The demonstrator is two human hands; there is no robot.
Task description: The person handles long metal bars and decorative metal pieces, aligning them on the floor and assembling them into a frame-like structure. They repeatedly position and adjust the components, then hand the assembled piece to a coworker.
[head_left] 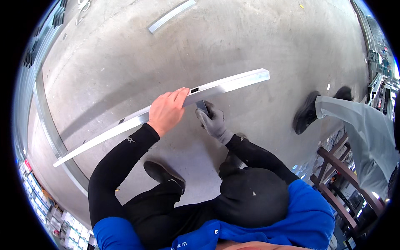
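Running under L hand (167,110), just past R hand (214,121): metal bar (233,84).

The bare left hand (166,110) grips the bar (243,81) beside a dark slot (194,90). The gloved right hand (214,121) holds a small flat piece (202,106) at the bar's near side; contact between piece and bar is unclear. A shorter bar (171,16) lies on the floor (271,46) beyond, and a rail (46,118) runs along the left.

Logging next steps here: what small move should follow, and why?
Probably lift the gloved right hand slightly, taking its flat piece toward the dark rectangle on the metal bar: the left hand grips the bar beside that rectangle, with the piece nearby.
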